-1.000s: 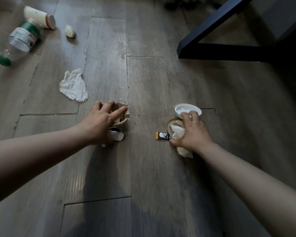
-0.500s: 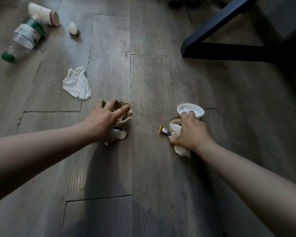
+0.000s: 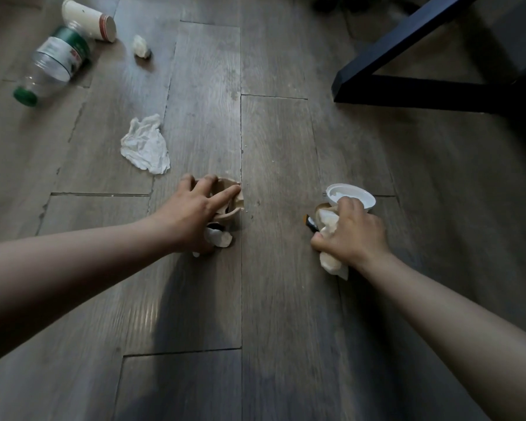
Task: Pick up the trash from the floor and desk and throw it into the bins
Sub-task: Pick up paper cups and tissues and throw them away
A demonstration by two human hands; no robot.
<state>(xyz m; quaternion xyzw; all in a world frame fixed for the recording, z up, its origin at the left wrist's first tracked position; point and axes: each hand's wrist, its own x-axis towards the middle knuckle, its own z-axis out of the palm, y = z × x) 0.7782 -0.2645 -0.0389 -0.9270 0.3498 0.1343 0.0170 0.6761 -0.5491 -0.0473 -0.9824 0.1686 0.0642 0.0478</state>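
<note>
The left hand (image 3: 195,214) is low on the grey wooden plank floor (image 3: 271,299), its fingers spread and curled over a crumpled brown paper cup (image 3: 233,202); a small white paper scrap (image 3: 220,238) shows just under its palm. The right hand (image 3: 351,235) is closed around a crumpled white tissue (image 3: 331,262); a small orange and black wrapper (image 3: 310,223) sticks out at its thumb side; its fingertips touch a round white plastic lid (image 3: 362,197). Well apart from both hands, to the left, lie a crumpled white napkin (image 3: 146,145), a small white paper ball (image 3: 141,46), a clear plastic bottle with green cap (image 3: 50,63) and a white paper cup (image 3: 88,19); a black table frame (image 3: 407,56) stands at the far right.
</note>
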